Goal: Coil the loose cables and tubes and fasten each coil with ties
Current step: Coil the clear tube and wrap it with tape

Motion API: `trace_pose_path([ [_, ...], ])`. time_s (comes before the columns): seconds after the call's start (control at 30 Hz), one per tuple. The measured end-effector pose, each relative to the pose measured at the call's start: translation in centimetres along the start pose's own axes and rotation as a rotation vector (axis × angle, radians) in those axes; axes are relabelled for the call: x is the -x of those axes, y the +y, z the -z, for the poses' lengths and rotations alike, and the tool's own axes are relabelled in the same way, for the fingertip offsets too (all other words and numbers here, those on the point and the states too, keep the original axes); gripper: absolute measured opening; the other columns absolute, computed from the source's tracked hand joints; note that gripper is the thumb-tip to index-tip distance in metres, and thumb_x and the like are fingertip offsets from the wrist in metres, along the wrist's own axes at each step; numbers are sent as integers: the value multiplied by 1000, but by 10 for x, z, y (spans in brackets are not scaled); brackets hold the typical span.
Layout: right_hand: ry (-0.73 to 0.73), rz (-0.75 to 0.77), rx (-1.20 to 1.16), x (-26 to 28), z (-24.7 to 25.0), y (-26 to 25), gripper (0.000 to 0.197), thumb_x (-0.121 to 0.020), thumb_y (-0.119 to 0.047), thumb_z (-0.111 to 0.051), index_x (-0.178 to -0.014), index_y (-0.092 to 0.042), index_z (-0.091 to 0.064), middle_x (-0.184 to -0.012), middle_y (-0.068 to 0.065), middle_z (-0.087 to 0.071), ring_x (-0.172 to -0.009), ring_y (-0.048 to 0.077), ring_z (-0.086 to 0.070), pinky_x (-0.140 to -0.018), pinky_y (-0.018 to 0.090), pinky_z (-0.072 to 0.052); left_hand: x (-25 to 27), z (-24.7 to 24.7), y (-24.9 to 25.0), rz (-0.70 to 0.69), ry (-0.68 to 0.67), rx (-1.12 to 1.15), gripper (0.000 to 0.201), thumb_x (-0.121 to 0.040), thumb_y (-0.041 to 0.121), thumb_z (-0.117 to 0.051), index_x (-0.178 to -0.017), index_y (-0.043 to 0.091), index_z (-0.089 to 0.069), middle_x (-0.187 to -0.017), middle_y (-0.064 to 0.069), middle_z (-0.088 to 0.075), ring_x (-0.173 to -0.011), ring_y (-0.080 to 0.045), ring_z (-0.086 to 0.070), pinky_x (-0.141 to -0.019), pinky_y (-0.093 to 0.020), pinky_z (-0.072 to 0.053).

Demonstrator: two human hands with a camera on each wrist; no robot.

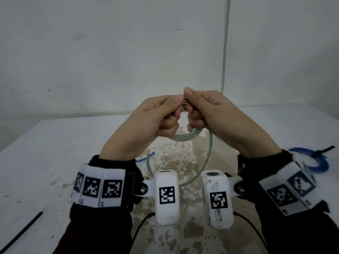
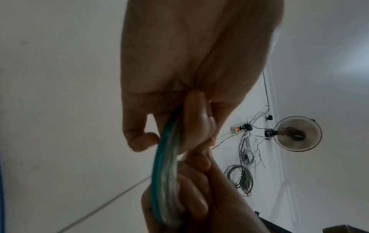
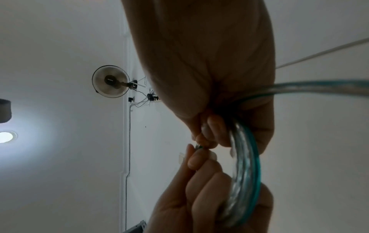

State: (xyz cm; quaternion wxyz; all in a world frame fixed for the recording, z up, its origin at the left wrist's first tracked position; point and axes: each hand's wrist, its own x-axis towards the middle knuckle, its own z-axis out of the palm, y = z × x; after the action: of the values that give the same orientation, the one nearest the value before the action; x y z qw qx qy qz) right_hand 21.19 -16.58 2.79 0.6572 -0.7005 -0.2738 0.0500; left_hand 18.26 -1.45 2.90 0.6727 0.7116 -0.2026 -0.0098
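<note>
Both my hands, left hand (image 1: 146,121) and right hand (image 1: 212,114), pinch the green-tinted tube coil (image 1: 187,136) (thumbs meeting on top) above the stained tabletop (image 1: 36,162).

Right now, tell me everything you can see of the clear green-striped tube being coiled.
The clear, green-striped plastic tube is wound into several loops bunched together, held above the white table. The left hand and right hand both pinch the bundle at its top, thumbs nearly touching. One looser loop hangs lower toward the wrists. No tie is visible on it.
</note>
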Motion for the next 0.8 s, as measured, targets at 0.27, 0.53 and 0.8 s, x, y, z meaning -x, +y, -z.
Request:
trace_pose_path([
  [0.27, -28, 5, -27, 0, 8, -1, 39, -103, -28, -34, -69, -12, -46, -49, -9, -29, -45, 9, -31, -61, 23, -45, -1, -3, 2, -9, 20, 54, 33, -101, 20, -35, -73, 7, -44, -43, 11, -29, -41, -9, -19, -48, -23, -16],
  [0.53, -30, -24, -102, -2, 11, -1, 42, -103, -28, -34, -74, -9, -57, -52, -2, -51, -55, 14, -55, -76, 32, -52, -3, 1, -2, -109, 138, 39, 31, -101, 21, -38, -72, 10, -44, -63, -8, -12, -47, -11, -13, -42, -16, -19],
  [0.8, -37, -13, -55, 1, 8, -1, 40, -103, -30, -35, -70, -13, -48, -51, -7, -29, -47, 11, -31, -63, 25, -44, -3, -5, -1, -5, 4, 127, 38, -97, 29, -40, -62, 14, -44, -47, 9, -21, -42, -9, -14, -44, -20, -14],
])
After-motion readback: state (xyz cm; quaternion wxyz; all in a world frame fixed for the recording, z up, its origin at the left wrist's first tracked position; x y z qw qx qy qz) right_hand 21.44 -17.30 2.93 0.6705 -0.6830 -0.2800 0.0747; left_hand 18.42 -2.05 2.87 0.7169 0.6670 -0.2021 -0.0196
